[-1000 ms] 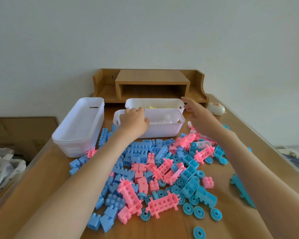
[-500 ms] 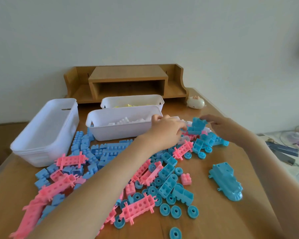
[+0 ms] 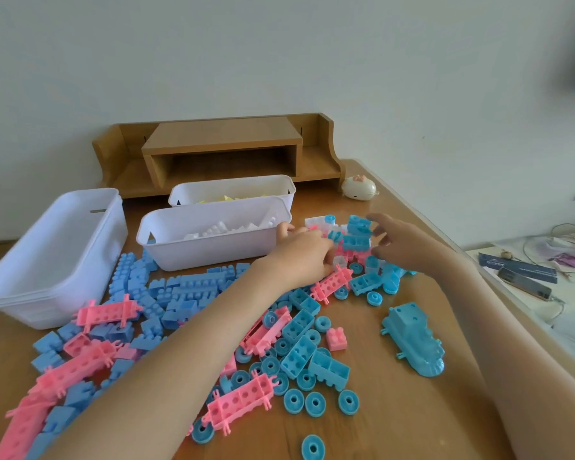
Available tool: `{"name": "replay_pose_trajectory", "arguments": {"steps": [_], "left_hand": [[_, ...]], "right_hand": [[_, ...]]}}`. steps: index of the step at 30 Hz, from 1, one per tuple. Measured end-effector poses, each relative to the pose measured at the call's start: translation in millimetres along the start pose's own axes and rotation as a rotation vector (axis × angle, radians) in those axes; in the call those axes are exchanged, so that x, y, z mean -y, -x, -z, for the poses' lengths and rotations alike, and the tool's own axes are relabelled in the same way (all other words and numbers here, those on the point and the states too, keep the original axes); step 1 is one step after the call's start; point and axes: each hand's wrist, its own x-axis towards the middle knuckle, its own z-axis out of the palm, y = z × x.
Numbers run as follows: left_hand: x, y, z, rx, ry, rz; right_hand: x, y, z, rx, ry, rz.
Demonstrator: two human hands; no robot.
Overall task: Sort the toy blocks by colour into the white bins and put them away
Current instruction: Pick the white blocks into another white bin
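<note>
Blocks [image 3: 193,293], pink and blue, lie mixed and unsorted across the table [image 3: 412,410], up to the white bins. A small cluster [image 3: 341,257] of blue, pink and clear-white pieces sits just right of the nearer bin [image 3: 213,254], which holds white pieces. The rear bin [image 3: 233,189] shows yellow. What the large bin [image 3: 57,254] at left holds cannot be seen from this angle.

Risk: the cluster is loosely heaped towards the table's right edge, so a careless sweep of your fingers could send pieces over the side. The clear-white pieces are half buried, so a pink or blue one may ride along into the wrong bin.

Your left hand [image 3: 302,252] lies knuckles-up on the cluster, fingers curled down into it; whether it grips a piece cannot be told. Your right hand [image 3: 400,244] hovers beside the stacked blue blocks [image 3: 357,234], fingers spread and loosely bent, gripping nothing visible. Both forearms reach over the main pile, so a low drag could scatter it.
</note>
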Motion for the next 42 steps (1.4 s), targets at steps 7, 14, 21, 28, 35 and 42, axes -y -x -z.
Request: {"name": "replay_pose_trajectory", "arguments": {"steps": [7,14,21,28,35,42], "left_hand": [[-2.3,0.0,-5.4,-0.033,-0.004,0.011],[-1.2,3.9,-1.4,-0.066,0.123,0.002],[-6.2,8.5,3.7,-0.063,0.152,0.066],[-9.3,9.2,2.5,-0.186,0.229,0.112],[-1.9,2.8,-10.4,-0.227,0.126,0.100],[0.6,2.5,-10.6,-0.143,0.010,0.077]], "right_hand": [[-6.3,1.7,-2.0,-0.013,0.019,-0.056],[-5.4,1.5,-2.0,-0.001,0.014,-0.019],[-9.8,2.2,1.9,-0.090,-0.041,-0.007],[-3.8,1.6,-3.1,-0.060,-0.080,0.100],[-3.8,2.9,-2.4,-0.013,-0.011,0.011],[-7.0,7.5,5.6,-0.045,0.064,0.002]]}}
